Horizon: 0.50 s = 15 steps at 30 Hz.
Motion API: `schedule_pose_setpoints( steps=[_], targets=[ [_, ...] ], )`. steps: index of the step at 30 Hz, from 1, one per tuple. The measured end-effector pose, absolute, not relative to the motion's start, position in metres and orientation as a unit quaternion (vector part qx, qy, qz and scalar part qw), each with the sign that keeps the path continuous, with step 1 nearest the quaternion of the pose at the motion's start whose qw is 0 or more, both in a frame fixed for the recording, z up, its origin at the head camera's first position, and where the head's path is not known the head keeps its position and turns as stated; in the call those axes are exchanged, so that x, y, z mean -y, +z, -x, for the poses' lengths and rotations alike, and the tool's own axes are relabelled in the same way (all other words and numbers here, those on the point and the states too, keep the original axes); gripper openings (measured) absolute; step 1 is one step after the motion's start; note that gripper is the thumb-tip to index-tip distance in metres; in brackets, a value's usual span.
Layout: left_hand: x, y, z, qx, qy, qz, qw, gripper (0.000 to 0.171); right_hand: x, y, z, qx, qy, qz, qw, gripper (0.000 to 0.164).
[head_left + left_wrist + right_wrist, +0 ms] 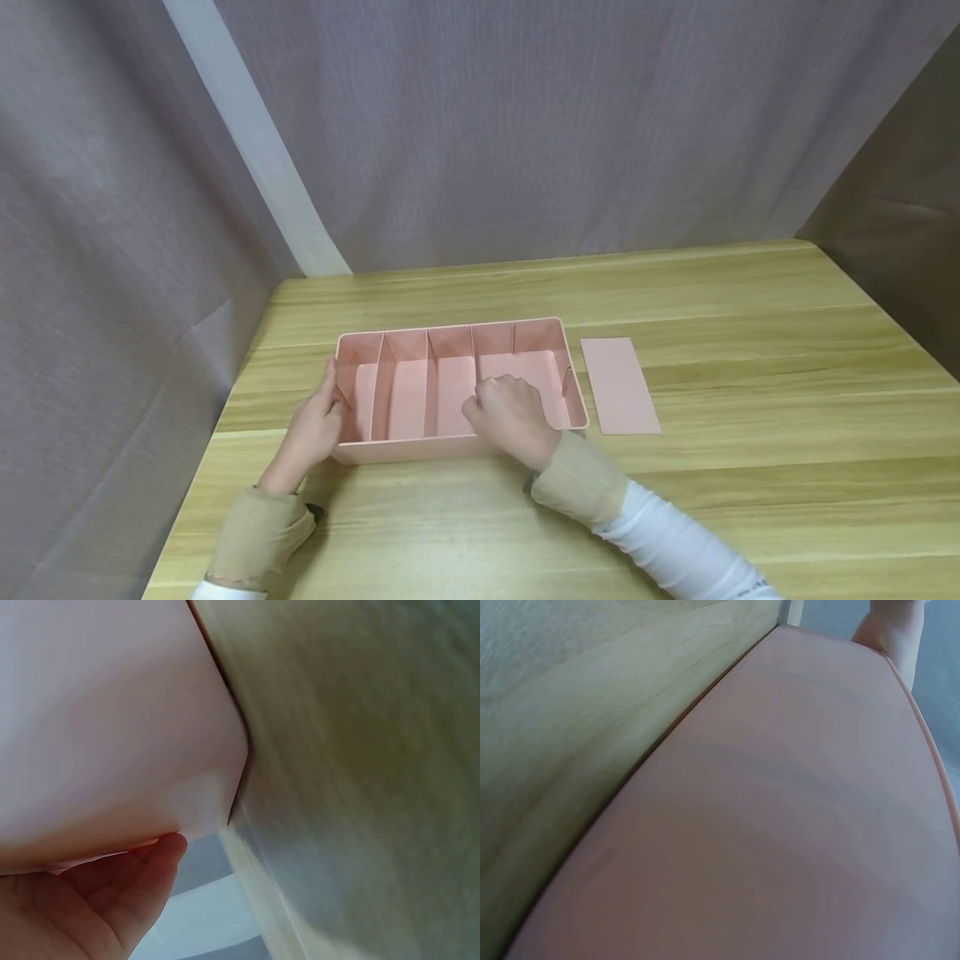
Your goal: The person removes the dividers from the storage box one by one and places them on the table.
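A long pink box (457, 450) stands on the table, split by upright pink dividers (428, 383) into several compartments. My left hand (311, 427) grips the box's left end, fingers along the outer wall and thumb over the rim. In the left wrist view, the left hand (112, 907) lies against the box's pale wall (120, 735). My right hand (513, 417), fingers curled, is at the near end of the rightmost divider (474, 358) and pinches it; its fingertips are mostly hidden. The right wrist view shows the box's long front wall (780, 787), not that hand.
A flat pink rectangular panel (621, 386) lies on the wooden table (765, 400) just right of the box. Grey-purple curtains (525, 125) hang behind the table and along its left side, with a white strip (255, 142) at the back left.
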<state>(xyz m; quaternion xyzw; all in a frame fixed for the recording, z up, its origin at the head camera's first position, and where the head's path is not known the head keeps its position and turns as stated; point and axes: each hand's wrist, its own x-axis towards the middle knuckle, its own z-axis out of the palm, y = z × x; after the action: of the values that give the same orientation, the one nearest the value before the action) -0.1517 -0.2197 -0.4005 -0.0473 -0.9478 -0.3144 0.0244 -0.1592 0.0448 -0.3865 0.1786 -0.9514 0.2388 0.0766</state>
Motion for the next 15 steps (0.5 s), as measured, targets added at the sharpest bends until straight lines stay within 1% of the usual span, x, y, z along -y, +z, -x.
schedule_pose_setpoints(
  steps=[15],
  targets=[
    [0.2196,-0.401,0.1509,0.947,-0.315,0.049,0.029,0.058,-0.0451,-0.3862,0.1586,0.95,0.25,-0.174,0.069,0.032]
  ],
)
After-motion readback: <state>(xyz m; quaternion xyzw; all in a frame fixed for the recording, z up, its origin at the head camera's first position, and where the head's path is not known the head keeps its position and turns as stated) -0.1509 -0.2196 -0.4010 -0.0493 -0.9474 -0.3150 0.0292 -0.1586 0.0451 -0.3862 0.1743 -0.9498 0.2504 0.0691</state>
